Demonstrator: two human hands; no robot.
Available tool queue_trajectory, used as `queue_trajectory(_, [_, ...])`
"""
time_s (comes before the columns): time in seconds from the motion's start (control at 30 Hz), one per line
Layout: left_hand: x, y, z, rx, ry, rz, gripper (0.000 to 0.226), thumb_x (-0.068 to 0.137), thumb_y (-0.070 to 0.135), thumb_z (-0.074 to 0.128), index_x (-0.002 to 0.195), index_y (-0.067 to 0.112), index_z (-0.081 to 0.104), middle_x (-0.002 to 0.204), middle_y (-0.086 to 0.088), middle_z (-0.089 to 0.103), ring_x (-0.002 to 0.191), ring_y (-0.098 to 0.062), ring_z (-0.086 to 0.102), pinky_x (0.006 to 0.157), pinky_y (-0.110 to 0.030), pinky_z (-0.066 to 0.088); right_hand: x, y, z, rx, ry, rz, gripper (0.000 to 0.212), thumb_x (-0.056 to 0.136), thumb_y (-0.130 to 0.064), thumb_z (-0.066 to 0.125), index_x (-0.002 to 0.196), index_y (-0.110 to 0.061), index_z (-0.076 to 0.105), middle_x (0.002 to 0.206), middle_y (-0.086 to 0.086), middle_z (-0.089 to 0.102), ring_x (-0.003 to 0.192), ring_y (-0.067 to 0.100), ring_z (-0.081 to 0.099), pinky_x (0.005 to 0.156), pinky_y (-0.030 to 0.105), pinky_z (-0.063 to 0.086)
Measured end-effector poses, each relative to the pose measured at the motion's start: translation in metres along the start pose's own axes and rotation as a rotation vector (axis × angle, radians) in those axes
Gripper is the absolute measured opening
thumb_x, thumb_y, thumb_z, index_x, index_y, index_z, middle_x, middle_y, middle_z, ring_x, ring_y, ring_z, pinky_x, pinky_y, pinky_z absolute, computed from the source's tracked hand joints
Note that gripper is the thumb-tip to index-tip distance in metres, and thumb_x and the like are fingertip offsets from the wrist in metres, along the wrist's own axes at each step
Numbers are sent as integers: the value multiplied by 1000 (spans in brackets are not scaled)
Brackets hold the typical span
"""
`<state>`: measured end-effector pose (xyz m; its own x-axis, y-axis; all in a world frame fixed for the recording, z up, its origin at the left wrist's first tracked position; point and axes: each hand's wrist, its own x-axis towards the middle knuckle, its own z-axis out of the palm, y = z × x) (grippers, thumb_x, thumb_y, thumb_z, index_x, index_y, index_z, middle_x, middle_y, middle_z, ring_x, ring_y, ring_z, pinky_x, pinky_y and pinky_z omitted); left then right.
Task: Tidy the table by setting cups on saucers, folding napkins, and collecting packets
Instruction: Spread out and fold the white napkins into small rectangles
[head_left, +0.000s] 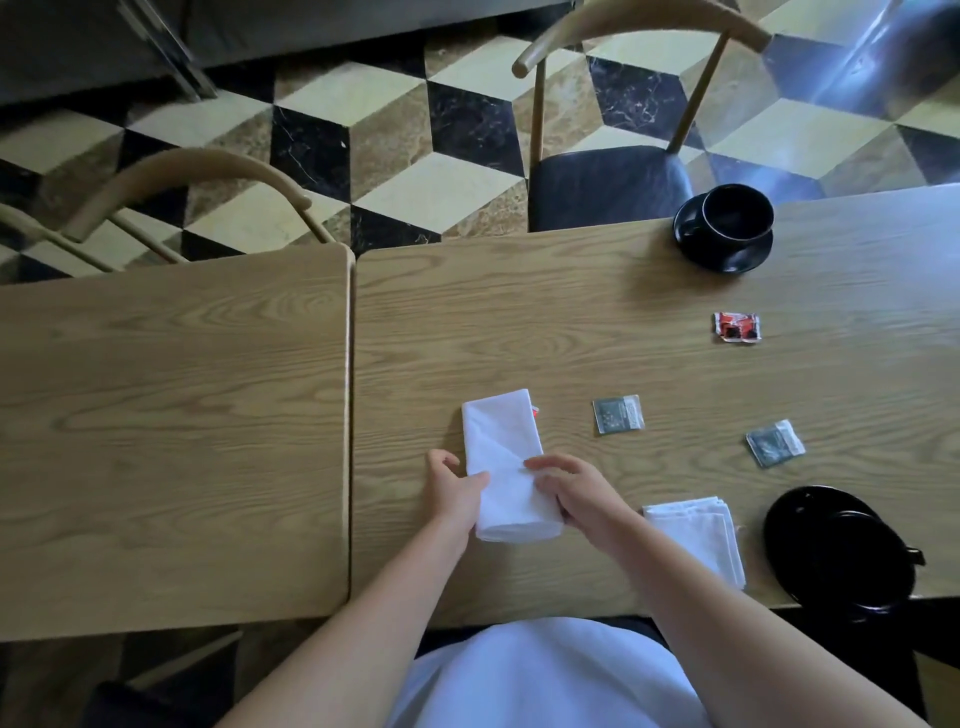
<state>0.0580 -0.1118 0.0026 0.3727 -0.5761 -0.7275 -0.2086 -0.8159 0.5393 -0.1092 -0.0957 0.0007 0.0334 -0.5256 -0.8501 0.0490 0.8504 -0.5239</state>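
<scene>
A white napkin (504, 447) lies folded into a long strip on the wooden table (597, 312). My left hand (454, 488) grips its near left edge and my right hand (574, 491) presses its near right side. A second folded napkin (698, 535) lies to the right. One black cup (737, 213) stands on a saucer (722, 254) at the far right; another black cup on a saucer (836, 545) sits at the near right edge. A red packet (735, 327) and two grey packets (616, 414) (775, 442) lie loose. A red bit peeks from under the napkin.
A second wooden table (171, 415) butts against the left side, with a narrow gap between them. Two wooden chairs (613, 176) (171, 182) stand at the far side on a chequered floor.
</scene>
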Motion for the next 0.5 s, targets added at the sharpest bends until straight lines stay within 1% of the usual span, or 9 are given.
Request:
queue_trajectory(0.07, [2,-1,-3,20,-16,102,24,80,9,72,94,13,53,88,-3,62,70,-23,56,60,-31,42,2,-4,-4,37,-63,50,30,92,-3,53,98,-19,78,92,5,71,79,19,66,69,29,52])
queue_trajectory(0.1, [3,1,-4,-13,-54,114,18,81,7,72,89,14,57,88,-3,64,71,-22,57,60,-30,42,3,-7,-6,63,-81,72,28,93,-5,54,98,-16,79,95,8,74,82,22,67,73,31,52])
queue_trajectory(0.17, [5,5,-6,-139,-158,38,8,86,7,70,88,12,64,90,-5,67,73,-19,58,60,-25,45,4,-13,-9,131,-95,111,23,92,-9,58,101,-10,79,103,15,77,86,26,71,77,33,52])
queue_trajectory(0.2, [6,7,-9,-211,-208,-33,3,88,10,68,90,10,67,89,-7,68,70,-18,59,57,-23,45,5,-15,-11,172,-96,126,23,91,-10,58,104,-7,78,105,17,77,85,26,73,75,31,54])
queue_trajectory(0.3, [11,14,-17,-416,-337,-247,26,90,13,48,98,2,70,76,-10,68,52,-18,56,43,-19,43,10,-22,-16,257,-121,156,30,94,-6,49,111,-2,74,105,16,78,87,26,75,71,32,57])
queue_trajectory(0.37, [17,17,-21,-497,-432,-279,36,85,5,35,98,-1,68,78,-10,65,55,-20,58,44,-21,47,13,-24,-21,273,-162,165,32,95,-3,46,112,-2,73,105,12,78,87,23,75,73,31,58])
queue_trajectory(0.43, [23,22,-22,-469,-512,-221,36,83,-6,36,94,-2,70,79,-11,72,61,-20,67,53,-25,55,17,-26,-25,211,-193,133,29,93,-1,50,110,-3,73,103,9,77,87,18,73,79,29,58])
queue_trajectory(0.47, [26,25,-21,-406,-532,-175,32,86,-9,40,92,-2,71,79,-12,74,63,-20,71,57,-27,58,20,-27,-26,152,-190,106,24,92,-3,56,107,-6,74,102,7,77,87,16,72,80,28,56])
queue_trajectory(0.5, [29,26,-19,-289,-525,-106,24,90,-7,48,91,0,71,77,-13,74,63,-20,71,59,-28,58,21,-28,-27,88,-168,75,18,89,-8,64,102,-11,76,98,4,77,84,13,70,77,26,55])
